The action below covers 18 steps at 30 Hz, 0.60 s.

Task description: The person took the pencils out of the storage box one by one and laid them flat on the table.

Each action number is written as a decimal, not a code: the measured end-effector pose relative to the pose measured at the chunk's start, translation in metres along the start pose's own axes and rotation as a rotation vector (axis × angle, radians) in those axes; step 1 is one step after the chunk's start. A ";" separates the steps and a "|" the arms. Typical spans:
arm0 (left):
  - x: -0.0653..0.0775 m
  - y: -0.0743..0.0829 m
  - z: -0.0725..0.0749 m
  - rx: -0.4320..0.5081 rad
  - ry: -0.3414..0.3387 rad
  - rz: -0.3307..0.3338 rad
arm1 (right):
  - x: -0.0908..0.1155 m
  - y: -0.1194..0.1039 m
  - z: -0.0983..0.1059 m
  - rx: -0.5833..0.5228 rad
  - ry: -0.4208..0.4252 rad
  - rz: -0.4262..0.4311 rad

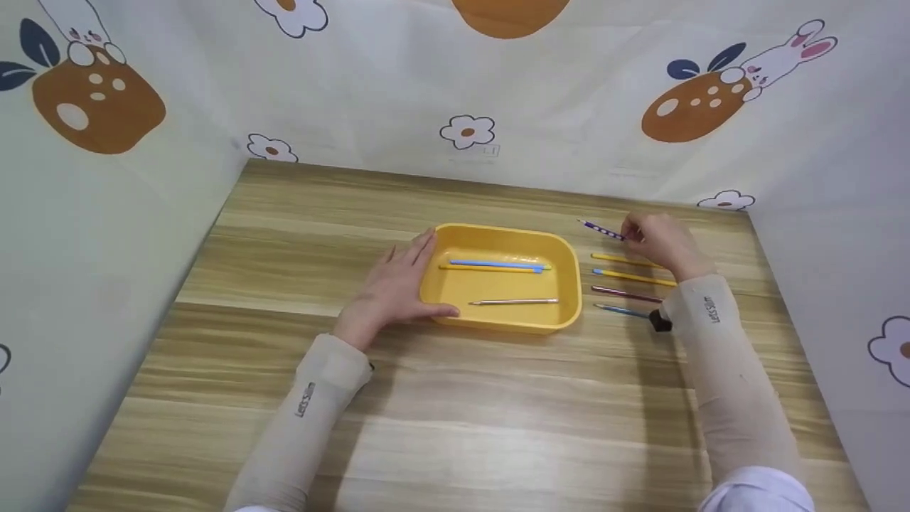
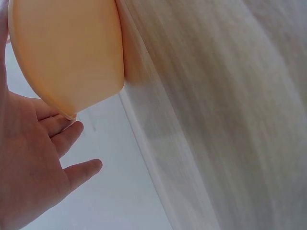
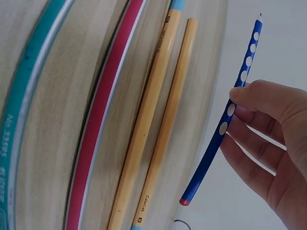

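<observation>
As the head feed reaches me, the left hand (image 1: 387, 291) lies left of centre, fingers straight and apart, touching the left end of a yellow tray (image 1: 455, 288) at mid-frame. Left wrist view adds the tray's outer wall close up, upper left, fingertips at its rim. Only the head view gives me the contents: blue pencil (image 1: 498, 264) alongside yellow pencil (image 1: 483, 269), silvery-brown pencil (image 1: 513, 302) below them. Right of the tray, a row of four pencils (image 1: 634, 278): two yellow, one dark red, one teal; right wrist view shows me "ColorLab" lettering. Right of centre, the right hand (image 1: 665, 242) has thumb and fingers clamped on a dotted pencil (image 3: 223, 128). Its red end, hidden from the head camera, shows in right wrist view. Shaft deep blue there, purplish from the head; round white spots, sharpened dark tip aimed upper left in the head frame.
</observation>
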<state>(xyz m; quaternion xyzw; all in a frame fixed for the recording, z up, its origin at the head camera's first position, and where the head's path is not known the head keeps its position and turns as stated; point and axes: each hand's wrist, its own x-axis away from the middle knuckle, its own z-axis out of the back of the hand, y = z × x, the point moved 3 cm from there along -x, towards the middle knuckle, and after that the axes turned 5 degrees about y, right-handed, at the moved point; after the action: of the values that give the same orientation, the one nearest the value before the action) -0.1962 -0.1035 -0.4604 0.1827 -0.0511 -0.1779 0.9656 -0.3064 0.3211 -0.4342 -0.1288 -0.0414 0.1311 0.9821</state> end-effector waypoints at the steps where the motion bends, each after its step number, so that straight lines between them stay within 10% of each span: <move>1: 0.000 0.000 0.000 0.000 -0.001 0.000 | 0.000 0.000 -0.001 0.007 -0.003 0.000; 18: 0.000 0.000 0.001 -0.001 -0.005 -0.018 | -0.007 0.013 -0.012 0.094 -0.001 0.002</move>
<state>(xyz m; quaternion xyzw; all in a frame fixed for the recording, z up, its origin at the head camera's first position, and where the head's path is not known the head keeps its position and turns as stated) -0.1966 -0.1034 -0.4599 0.1820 -0.0520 -0.1870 0.9640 -0.3153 0.3286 -0.4491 -0.0826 -0.0355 0.1339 0.9869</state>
